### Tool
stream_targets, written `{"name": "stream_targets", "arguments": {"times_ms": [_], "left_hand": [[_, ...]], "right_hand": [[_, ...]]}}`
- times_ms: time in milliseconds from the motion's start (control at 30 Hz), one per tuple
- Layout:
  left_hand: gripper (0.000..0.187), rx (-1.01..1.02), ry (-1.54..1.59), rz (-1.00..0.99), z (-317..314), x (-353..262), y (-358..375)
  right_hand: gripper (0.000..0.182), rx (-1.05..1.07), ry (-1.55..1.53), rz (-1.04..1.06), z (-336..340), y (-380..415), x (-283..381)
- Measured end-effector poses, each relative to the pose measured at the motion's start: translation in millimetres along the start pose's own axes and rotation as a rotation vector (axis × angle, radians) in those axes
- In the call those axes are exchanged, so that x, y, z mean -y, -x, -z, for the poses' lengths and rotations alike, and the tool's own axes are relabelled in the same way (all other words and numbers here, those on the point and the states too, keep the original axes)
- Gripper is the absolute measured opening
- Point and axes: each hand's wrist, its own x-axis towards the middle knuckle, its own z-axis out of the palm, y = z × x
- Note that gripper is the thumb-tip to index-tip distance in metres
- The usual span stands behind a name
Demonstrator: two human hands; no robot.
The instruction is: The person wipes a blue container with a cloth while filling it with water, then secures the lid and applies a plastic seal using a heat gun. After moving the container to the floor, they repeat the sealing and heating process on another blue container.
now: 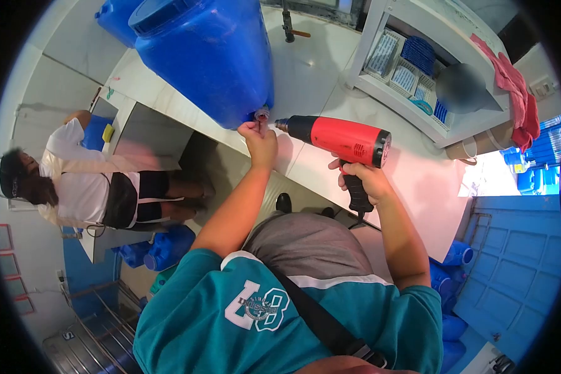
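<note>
A large blue plastic water jug (209, 59) stands at the counter's edge, with a small pale spout (262, 115) low on its near corner. At that spout, my left hand (259, 144) has its fingers closed in a pinch. My fingers partly hide the spout's lower end. The pistol handle of a red and black heat gun (346, 138) is in my right hand (369, 180), some fingers wrapped round it. Its metal nozzle points left at the spout, a short gap away from it and my left fingertips.
The white tiled counter (330, 56) carries a white shelf unit (411, 68) with baskets of blue and white items. Pink gloves (510, 81) hang on its right side. A tap (288, 28) is at the back. Another person (87, 177) stands at left. Blue jugs (170, 246) are below.
</note>
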Motion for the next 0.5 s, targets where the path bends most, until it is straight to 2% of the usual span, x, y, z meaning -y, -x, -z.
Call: {"name": "stream_targets", "arguments": {"times_ms": [33,100,133,200,233,300,367,400,467,500], "left_hand": [[0.042,0.004,0.001,-0.003,0,-5,-1],[0.037,-0.070,0.238,0.379,-2,-33,-2],[0.037,-0.062,0.246,0.367,0,-31,-5],[0.034,-0.036,0.922,0.466,11,-22,-12],[0.034,-0.020,0.930,0.453,19,-23,-14],[0.021,0.044,0.828,0.669,34,-32,-12],[0.013,-0.063,0.554,0.609,47,-90,6],[0.016,-0.089,0.537,0.439,60,-102,1],[0.021,-0.109,0.556,0.112,103,-113,-45],[0.018,-0.145,0.503,-0.084,119,-133,-75]], "right_hand": [[0.041,0.008,-0.024,0.003,-2,-1,-2],[0.043,0.008,-0.053,0.029,-4,0,-1],[0.044,0.011,-0.079,0.052,-5,-1,3],[0.047,0.053,-0.143,0.155,-2,6,15],[0.052,0.096,-0.211,0.239,1,10,24],[0.071,0.127,-0.145,0.444,11,23,55],[0.079,0.006,0.032,0.653,3,48,107],[0.083,-0.058,0.084,0.719,1,61,136],[0.073,-0.128,0.310,0.931,7,71,184],[0.063,-0.176,0.295,0.911,14,75,204]]}}
